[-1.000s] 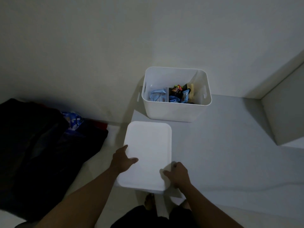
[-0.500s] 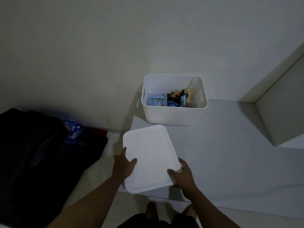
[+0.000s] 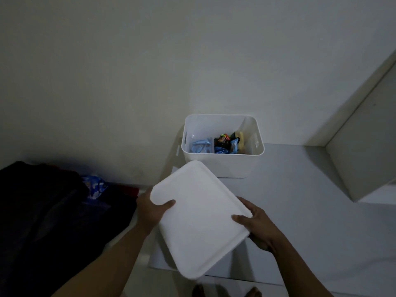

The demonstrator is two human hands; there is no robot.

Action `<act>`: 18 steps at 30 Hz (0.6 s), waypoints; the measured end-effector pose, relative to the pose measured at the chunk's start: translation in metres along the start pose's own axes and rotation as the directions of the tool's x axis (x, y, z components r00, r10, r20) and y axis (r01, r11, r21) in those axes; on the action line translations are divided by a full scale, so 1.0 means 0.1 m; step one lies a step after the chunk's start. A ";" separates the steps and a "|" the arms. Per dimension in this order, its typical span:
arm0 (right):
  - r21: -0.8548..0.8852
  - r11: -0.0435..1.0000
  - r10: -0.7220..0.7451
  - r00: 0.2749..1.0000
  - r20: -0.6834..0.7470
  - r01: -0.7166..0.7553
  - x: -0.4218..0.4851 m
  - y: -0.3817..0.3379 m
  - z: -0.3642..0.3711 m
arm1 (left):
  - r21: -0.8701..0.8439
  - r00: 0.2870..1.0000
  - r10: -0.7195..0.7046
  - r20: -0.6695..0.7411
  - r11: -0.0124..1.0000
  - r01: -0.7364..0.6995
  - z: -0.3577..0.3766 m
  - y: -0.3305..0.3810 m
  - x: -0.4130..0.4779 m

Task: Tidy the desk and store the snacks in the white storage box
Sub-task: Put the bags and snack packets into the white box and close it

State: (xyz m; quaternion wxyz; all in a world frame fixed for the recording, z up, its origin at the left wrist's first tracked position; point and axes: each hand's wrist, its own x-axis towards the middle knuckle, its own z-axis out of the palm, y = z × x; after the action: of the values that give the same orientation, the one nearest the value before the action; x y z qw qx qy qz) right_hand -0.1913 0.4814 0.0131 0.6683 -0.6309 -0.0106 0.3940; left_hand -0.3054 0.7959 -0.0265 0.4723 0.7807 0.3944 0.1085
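Head view: snack packets lie inside the open white storage box at the far desk. Left hand and right hand grip the lid, apparently lifted; closing remains.

Both bare forearms reach forward; left hand grips the white lid at its left edge — thumb on top; right hand clasps the right edge likewise.
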 end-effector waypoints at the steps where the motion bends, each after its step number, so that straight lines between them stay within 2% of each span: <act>1: 0.000 1.000 -0.001 1.000 0.015 0.001 -0.01 -0.07 -0.04 | 0.009 1.000 -0.002 -0.005 1.000 0.002 -0.05 0.06 0.09; 5: -0.023 1.000 -0.010 0.996 0.087 0.013 -0.01 -0.41 -0.23 | 0.072 0.990 0.047 0.132 0.996 -0.056 -0.19 0.48 0.23; 8: -0.035 0.999 -0.019 0.994 0.107 0.023 0.02 -0.63 -0.38 | 0.135 0.957 0.154 0.244 0.972 -0.191 -0.20 0.71 0.32; 10: -0.051 0.998 -0.033 0.996 0.084 0.037 0.05 -0.75 -0.47 | 0.159 0.941 0.209 0.267 0.953 -0.257 -0.18 0.85 0.35; 12: -0.037 0.997 -0.072 0.997 -0.009 0.072 0.08 -0.87 -0.54 | 0.188 0.923 0.225 0.312 0.938 -0.293 -0.16 0.95 0.38; 14: -0.002 0.991 -0.132 0.975 -0.177 0.134 0.11 -1.01 -0.61 | 0.162 0.908 0.237 0.345 0.938 -0.306 -0.11 1.06 0.35; 16: 0.011 0.975 -0.208 0.935 -0.287 0.221 0.11 -1.19 -0.65 | 0.076 0.924 0.226 0.309 0.962 -0.261 -0.04 1.14 0.32; 18: -0.021 0.954 -0.291 0.899 -0.327 0.301 0.13 -1.35 -0.68 | -0.015 0.950 0.200 0.242 0.979 -0.203 0.07 1.21 0.29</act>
State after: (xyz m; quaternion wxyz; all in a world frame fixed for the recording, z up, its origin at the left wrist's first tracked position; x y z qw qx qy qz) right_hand -0.0783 0.4458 0.1077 0.7221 -0.6683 0.0104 0.1783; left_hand -0.2199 0.7827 0.0636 0.4993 0.8266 0.2528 0.0582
